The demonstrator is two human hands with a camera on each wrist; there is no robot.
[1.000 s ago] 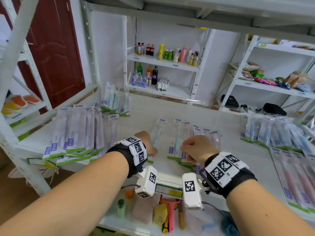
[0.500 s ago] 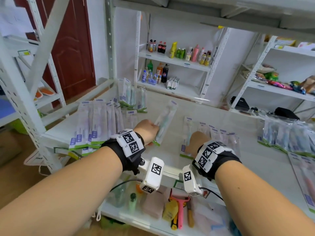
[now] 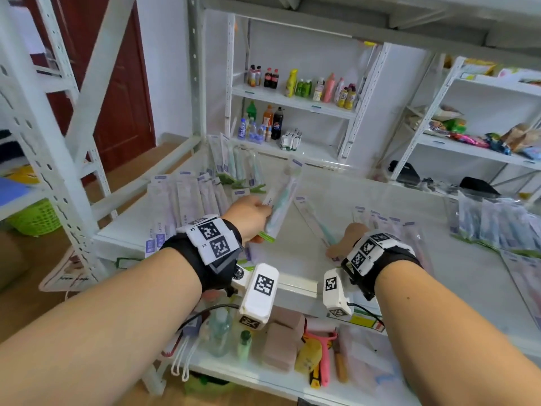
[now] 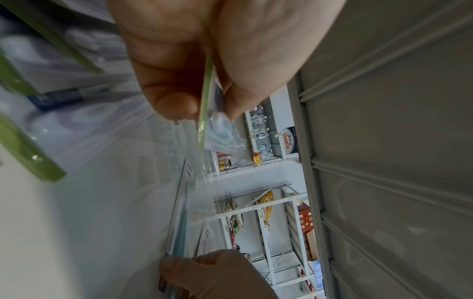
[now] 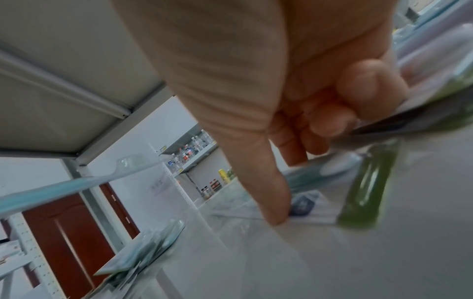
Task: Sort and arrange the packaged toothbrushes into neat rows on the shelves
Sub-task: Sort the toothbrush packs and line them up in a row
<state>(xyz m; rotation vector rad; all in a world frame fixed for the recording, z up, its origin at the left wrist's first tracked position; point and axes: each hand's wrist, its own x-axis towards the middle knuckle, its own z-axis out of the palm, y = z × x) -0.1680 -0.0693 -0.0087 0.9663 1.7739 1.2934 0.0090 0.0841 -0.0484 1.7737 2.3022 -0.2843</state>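
Observation:
My left hand (image 3: 248,215) pinches the lower, green-edged end of a teal packaged toothbrush (image 3: 282,194) and holds it tilted above the white shelf (image 3: 336,183). The left wrist view shows thumb and fingers (image 4: 176,105) closed on that pack's edge (image 4: 204,121). My right hand (image 3: 348,238) is low on the shelf, thumb and curled fingers on the near end of another teal pack (image 3: 314,221) that lies diagonally. In the right wrist view, that hand (image 5: 302,172) has its thumb pressed on the pack's label. A row of purple packs (image 3: 175,206) lies at the left.
More teal packs (image 3: 234,168) are stacked at the back left, loose packs (image 3: 389,227) lie beside my right hand, and a pile (image 3: 497,227) fills the right. A shelf upright (image 3: 73,171) stands at the left. The lower shelf holds bottles and a pink peeler (image 3: 322,356).
My left hand has picked the teal pack off the shelf and raised it up and to the left. My right hand stayed low on the middle packs; one now lies diagonally.

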